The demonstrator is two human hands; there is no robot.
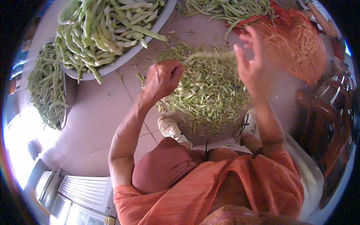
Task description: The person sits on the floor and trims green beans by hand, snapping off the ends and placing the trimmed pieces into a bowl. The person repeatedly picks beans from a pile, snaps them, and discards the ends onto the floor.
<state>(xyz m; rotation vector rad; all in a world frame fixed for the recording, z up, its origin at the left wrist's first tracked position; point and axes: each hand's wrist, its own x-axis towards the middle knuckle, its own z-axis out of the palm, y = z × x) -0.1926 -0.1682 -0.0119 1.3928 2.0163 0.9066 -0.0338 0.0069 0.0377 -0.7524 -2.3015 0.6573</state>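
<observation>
My left hand point(164, 77) is curled closed around one end of a long pale green bean pod point(208, 55), which stretches across to the right, blurred. At the pod's far end my right hand point(250, 60) is raised with thumb and fingers apart, blurred by motion; whether it touches the pod I cannot tell. Below both hands a wide heap of bean trimmings point(208, 92) lies on the tiled floor between my shoes. To the upper left, a large pale basin point(121, 64) is piled with broad green bean pods point(98, 36).
A second container of green beans point(49, 87) stands at the far left. More bean pods point(225, 8) lie at the top, beside a red mesh sack point(298, 47) holding pods. Another person's arm point(322, 18) shows at the upper right. Dark, shiny wooden furniture point(317, 123) is at the right.
</observation>
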